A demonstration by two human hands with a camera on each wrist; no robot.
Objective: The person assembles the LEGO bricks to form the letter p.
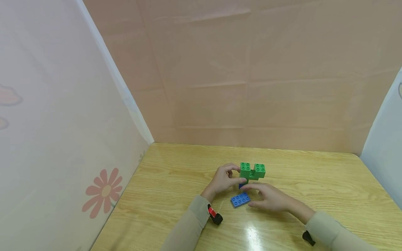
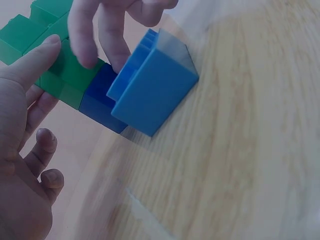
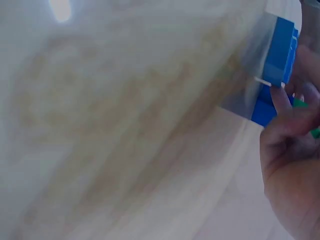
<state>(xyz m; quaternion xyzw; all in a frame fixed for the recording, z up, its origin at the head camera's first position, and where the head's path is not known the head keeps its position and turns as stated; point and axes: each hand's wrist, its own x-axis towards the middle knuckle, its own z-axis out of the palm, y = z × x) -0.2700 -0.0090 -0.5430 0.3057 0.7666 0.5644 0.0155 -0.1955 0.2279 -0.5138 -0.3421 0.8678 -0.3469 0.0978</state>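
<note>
Green bricks point(image 1: 245, 171) are stacked in a forked shape on a dark blue brick point(image 2: 102, 105), which stands on the table. My left hand point(image 1: 221, 180) holds this stack from its left side, the thumb against a green brick. In front of the stack a lighter blue eight-stud brick point(image 1: 240, 200) lies by itself, studs up. From the right reaches my right hand point(image 1: 270, 198), its fingers spread. Its index finger is at the dark blue base and its thumb beside the loose brick; whether they touch cannot be told. The right wrist view shows the loose brick point(image 3: 280, 52) close to the fingers.
The wooden table point(image 1: 169, 174) runs back to a tan cloth wall point(image 1: 251, 104). A pale panel with a flower print point(image 1: 106, 191) stands at the left, another pale panel point(image 1: 384, 139) at the right. Black wrist-camera straps point(image 1: 216, 219) hang below the sleeves.
</note>
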